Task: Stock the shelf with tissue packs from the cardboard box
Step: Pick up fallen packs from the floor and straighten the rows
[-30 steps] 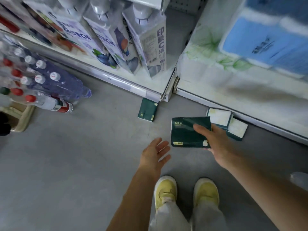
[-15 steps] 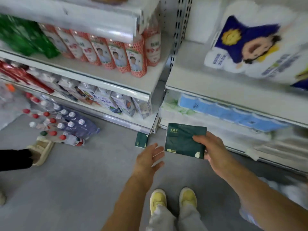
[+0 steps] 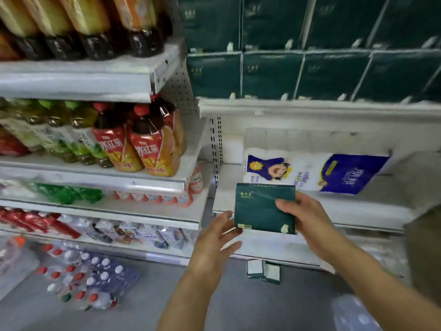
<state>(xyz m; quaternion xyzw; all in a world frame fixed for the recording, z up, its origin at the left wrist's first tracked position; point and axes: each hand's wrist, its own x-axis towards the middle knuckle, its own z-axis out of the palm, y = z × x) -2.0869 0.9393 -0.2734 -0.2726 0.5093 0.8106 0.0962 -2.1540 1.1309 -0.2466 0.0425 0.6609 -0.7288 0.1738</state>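
Observation:
My right hand (image 3: 307, 218) grips a dark green tissue pack (image 3: 257, 209) by its right edge, holding it upright in front of the white shelf (image 3: 346, 209). My left hand (image 3: 214, 237) is spread open just left of the pack, its fingertips at the pack's lower left corner. Rows of the same green tissue packs (image 3: 310, 75) fill the upper shelf on the right. Two more packs (image 3: 263, 271) lie on the grey floor below the shelf. A brown corner at the right edge (image 3: 427, 240) may be the cardboard box.
Drink bottles (image 3: 143, 144) fill the shelves on the left. A white and blue toilet-roll pack (image 3: 310, 173) lies on the shelf behind the held pack. Shrink-wrapped water bottles (image 3: 90, 280) lie on the floor at lower left.
My view has tilted up from the floor to the shelves. My right hand has lifted the green pack to shelf height, and my left hand has risen beside it.

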